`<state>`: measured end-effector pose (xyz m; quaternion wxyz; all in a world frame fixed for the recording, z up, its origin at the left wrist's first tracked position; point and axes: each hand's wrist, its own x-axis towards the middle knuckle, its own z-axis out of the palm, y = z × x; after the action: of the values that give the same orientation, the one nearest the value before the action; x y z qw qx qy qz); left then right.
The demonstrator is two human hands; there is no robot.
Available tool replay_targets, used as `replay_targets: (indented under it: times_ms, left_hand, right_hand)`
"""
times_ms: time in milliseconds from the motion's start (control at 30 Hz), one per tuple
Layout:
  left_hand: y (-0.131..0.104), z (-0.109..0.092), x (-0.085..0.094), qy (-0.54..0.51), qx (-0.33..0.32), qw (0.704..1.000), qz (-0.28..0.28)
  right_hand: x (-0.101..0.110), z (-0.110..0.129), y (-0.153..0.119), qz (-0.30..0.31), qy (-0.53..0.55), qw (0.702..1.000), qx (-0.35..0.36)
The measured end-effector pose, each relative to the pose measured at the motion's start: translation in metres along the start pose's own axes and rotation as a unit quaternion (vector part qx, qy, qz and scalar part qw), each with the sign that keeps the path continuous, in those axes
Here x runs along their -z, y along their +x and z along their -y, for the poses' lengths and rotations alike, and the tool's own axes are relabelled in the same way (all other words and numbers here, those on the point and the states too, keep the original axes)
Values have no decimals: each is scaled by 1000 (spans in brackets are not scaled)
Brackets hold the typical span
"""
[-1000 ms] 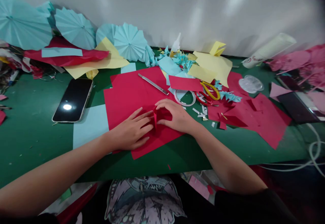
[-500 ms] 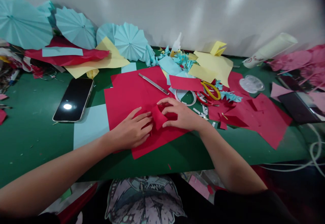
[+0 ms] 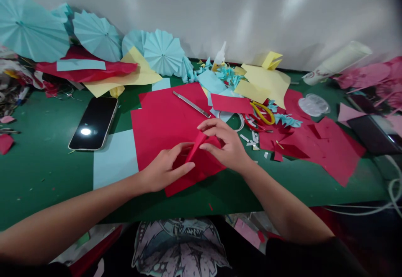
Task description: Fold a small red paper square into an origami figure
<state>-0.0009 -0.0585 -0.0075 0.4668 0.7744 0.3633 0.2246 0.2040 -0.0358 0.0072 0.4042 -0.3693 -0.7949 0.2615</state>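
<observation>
My right hand (image 3: pixel 224 145) pinches a small folded piece of red paper (image 3: pixel 196 146) between thumb and fingers, tilted up on edge. At the paper's lower left, my left hand (image 3: pixel 166 166) has its thumb and fingers apart; the fingertips reach the paper, partly hidden by it. Beneath both hands lie large red sheets (image 3: pixel 157 128). On these sheets, a slim metal craft knife (image 3: pixel 191 103) rests just beyond my hands. A light blue sheet (image 3: pixel 114 155) sticks out from under the red ones on the left.
A phone (image 3: pixel 93 124) lies to the left. Yellow-handled scissors (image 3: pixel 263 113), a roll of white tape (image 3: pixel 240 122) and red scraps (image 3: pixel 326 151) lie to the right. Blue pleated paper fans (image 3: pixel 163 53), a glue bottle (image 3: pixel 220 55) and yellow sheets (image 3: pixel 266 82) line the back wall.
The red piece has been lifted from lying flatter to standing on edge in my right hand. My left hand has turned, its thumb now spread away from its fingers.
</observation>
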Motion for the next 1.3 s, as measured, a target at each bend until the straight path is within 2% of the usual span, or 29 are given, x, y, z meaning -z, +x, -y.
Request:
replay_targets:
  times_ms: [133, 267, 367, 433, 533, 600, 767, 967, 1033, 1133, 1200, 1300]
  left_hand:
    - [0, 1, -6, -100, 80, 991, -43]
    - [5, 8, -13, -269, 105, 953, -89]
    - [8, 10, -16, -363, 111, 917, -122]
    - [8, 9, -16, -378, 113, 909, -138]
    - [6, 6, -13, -306, 146, 931, -132]
    - [5, 2, -10, -236, 175, 952, -92]
    - [5, -7, -5, -238, 180, 954, -25]
    - [4, -10, -7, -209, 206, 955, -35]
    - [3, -9, -7, -149, 186, 971, -29]
    - [1, -6, -8, 38, 104, 992, -67]
    - [0, -3, -8, 138, 51, 983, -107]
    - [-1, 2, -9, 217, 4, 967, -136]
  right_hand:
    - [-2, 3, -1, -3, -44, 999, -3]
    - [-2, 3, -1, -33, -106, 994, -15]
    - [-4, -1, -2, -70, -84, 991, -76]
    - [-6, -5, -2, -66, -18, 988, -138]
    - [-6, -10, -2, -25, 58, 977, -203]
    - [-6, -12, 0, -14, 69, 973, -221]
    - [-6, -9, 2, -32, 76, 972, -222]
    - [-7, -9, 1, 25, 95, 975, -202]
    - [-7, -12, 1, 22, 71, 976, -203]
    - [-8, -17, 1, 27, 20, 979, -202]
    - [-8, -19, 1, 35, -14, 981, -188]
    - [-9, -18, 1, 23, -61, 989, -132]
